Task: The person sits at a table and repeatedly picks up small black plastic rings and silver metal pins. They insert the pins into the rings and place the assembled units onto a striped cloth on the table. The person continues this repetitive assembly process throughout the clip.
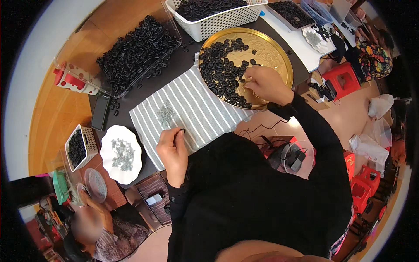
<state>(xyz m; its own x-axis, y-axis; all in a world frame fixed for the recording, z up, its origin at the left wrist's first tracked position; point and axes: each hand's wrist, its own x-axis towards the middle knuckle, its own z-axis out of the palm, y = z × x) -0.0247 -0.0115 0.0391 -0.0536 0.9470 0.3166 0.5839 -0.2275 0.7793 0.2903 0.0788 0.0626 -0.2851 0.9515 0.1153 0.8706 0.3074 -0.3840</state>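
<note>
My left hand [172, 153] is closed, pinching a small black oval piece [182, 130] between thumb and forefinger above a grey-and-white striped cloth [205, 118]. Just beyond it on the cloth lies a little heap of small grey pieces [166, 115]. Over a round gold tray [279, 52], the fingers of my right hand [268, 85] are pressed together at the edge of a spread of black oval pieces [218, 70]. A small black piece [242, 80] shows right at those fingertips; whether they grip it is hard to see.
A clear bin of black pieces [131, 52] and a white basket [218, 19] stand at the back. A scalloped white plate [107, 150] with grey pieces, a phone [101, 112] and a small white basket [91, 146] lie left. Another person [118, 238] sits lower left.
</note>
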